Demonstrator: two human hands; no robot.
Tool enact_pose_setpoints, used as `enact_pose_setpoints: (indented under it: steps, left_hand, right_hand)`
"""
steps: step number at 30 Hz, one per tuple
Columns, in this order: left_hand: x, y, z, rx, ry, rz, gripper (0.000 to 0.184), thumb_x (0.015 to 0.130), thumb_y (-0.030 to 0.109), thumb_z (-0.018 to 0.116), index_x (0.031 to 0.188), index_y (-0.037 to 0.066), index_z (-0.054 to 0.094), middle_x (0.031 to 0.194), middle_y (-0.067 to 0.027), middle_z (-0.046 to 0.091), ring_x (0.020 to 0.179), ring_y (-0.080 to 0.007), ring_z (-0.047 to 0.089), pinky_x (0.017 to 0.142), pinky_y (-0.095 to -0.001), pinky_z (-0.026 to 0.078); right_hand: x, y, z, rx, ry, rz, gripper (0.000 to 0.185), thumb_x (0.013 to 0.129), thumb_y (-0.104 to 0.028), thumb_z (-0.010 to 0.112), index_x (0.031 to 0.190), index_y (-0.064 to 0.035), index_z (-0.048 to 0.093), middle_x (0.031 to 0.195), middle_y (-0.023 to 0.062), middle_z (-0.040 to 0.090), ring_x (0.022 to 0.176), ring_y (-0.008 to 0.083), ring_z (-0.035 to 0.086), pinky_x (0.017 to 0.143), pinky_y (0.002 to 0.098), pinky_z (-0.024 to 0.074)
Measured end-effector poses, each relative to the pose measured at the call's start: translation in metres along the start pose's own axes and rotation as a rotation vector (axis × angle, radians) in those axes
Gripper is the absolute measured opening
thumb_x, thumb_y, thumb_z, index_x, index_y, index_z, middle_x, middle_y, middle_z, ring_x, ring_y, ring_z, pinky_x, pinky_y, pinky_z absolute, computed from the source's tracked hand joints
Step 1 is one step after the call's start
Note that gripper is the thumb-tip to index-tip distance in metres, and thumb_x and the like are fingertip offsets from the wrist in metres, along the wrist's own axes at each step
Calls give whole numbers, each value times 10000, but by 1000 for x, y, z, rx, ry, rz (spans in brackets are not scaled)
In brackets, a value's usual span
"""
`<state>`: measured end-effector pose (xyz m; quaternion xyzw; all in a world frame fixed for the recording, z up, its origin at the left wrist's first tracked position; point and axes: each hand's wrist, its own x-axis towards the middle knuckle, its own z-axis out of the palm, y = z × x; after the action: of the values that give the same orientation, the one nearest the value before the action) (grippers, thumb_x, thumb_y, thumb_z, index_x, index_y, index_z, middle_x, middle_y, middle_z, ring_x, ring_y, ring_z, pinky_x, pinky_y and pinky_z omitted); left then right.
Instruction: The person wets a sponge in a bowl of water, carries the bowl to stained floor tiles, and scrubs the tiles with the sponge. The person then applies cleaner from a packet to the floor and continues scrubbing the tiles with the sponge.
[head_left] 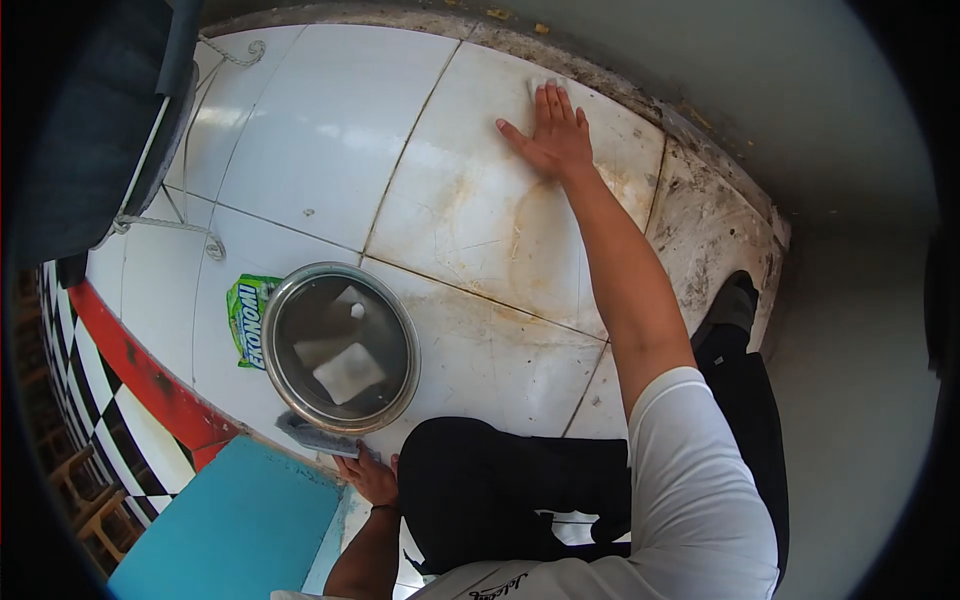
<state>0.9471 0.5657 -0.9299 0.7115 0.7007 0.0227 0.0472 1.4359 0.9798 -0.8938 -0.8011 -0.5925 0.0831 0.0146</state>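
Note:
On the stained white floor tile, my right hand lies with fingers extended and thumb spread. Its fingertips press a small white pad, mostly hidden under them, near the wall edge. My left hand is low beside my knee, fingers apart and partly hidden. Its fingertips are at a flat grey object whose kind I cannot make out. Just above that stands a round metal basin of cloudy water, holding several pale sponge-like pieces. A green packet marked EKONOMI lies against the basin's left side.
A grey wall borders the tiles above and to the right. My sandalled foot is at the right. A blue block, a red edge and a dark chair with a pale metal frame stand on the left.

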Motion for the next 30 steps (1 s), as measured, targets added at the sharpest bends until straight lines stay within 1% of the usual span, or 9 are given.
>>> enact_pose_setpoints:
  steps: [5, 9, 11, 13, 16, 17, 20, 27, 30]
  left_hand:
    - [5, 10, -10, 11, -40, -16, 740, 877, 485, 563, 1387, -20, 386, 1448, -270, 280, 1383, -519, 215, 1088, -617, 232]
    - [11, 19, -22, -31, -169, -110, 720, 843, 451, 600, 1357, -23, 430, 1453, -265, 279, 1387, -515, 212, 1109, -607, 221]
    - [6, 16, -19, -29, -114, -83, 711, 829, 434, 614, 1344, -26, 447, 1452, -258, 283, 1387, -510, 213, 1118, -602, 216]
    - [12, 16, -15, -40, -88, -72, 702, 819, 421, 627, 1331, -29, 459, 1448, -253, 291, 1387, -504, 215, 1125, -598, 213]
    - [13, 21, -23, -61, -117, -99, 692, 811, 409, 641, 1313, -35, 470, 1437, -252, 304, 1389, -497, 218, 1129, -594, 213]
    - [14, 21, -25, -65, -118, -94, 689, 809, 408, 643, 1307, -37, 473, 1433, -252, 308, 1389, -495, 219, 1130, -592, 213]
    - [18, 24, -25, -71, -97, -85, 658, 807, 405, 649, 1263, -45, 497, 1416, -264, 329, 1391, -491, 222, 1132, -586, 214]
    - [17, 24, -27, -101, -61, -62, 549, 824, 407, 642, 1119, -45, 541, 1393, -287, 357, 1388, -489, 236, 1114, -592, 245]
    - [20, 24, -25, -109, -28, -36, 512, 834, 409, 637, 1049, -46, 547, 1359, -294, 379, 1371, -497, 254, 1098, -603, 265]
  right_hand:
    - [5, -4, 0, 6, -39, 61, 999, 887, -775, 283, 1581, -77, 112, 1660, 73, 77, 1532, 207, 45, 1226, 441, 92]
    - [-119, -12, 15, 31, 28, -12, 928, 935, -683, 356, 1568, -38, 146, 1651, 104, 120, 1528, 235, 79, 1220, 467, 106]
    - [-201, -22, 13, 96, 44, -42, 898, 933, -595, 481, 1555, -22, 181, 1635, 131, 169, 1516, 276, 135, 1211, 495, 111]
    - [-265, -25, 21, 91, 9, -13, 859, 946, -537, 504, 1560, -32, 178, 1633, 140, 175, 1516, 295, 134, 1197, 523, 119]
    - [-294, -24, 17, 185, -50, 41, 793, 948, -482, 537, 1554, -68, 239, 1629, 166, 170, 1521, 310, 106, 1200, 519, 106]
    - [-293, -26, 19, 173, 128, 67, 681, 941, -402, 574, 1518, -121, 348, 1579, 223, 241, 1457, 380, 232, 1158, 527, 193]
    - [-277, -30, 13, 64, 177, 215, 588, 926, -337, 600, 1460, -149, 444, 1487, 258, 332, 1308, 411, 376, 1066, 519, 287]
    - [-265, -32, 17, 80, 138, 264, 549, 914, -219, 631, 1431, -127, 473, 1309, 250, 500, 1141, 375, 506, 901, 452, 446]
    - [-258, -15, 8, 718, 145, 400, 551, 914, -149, 634, 1432, -86, 460, 1250, 236, 572, 1043, 333, 583, 848, 433, 497]
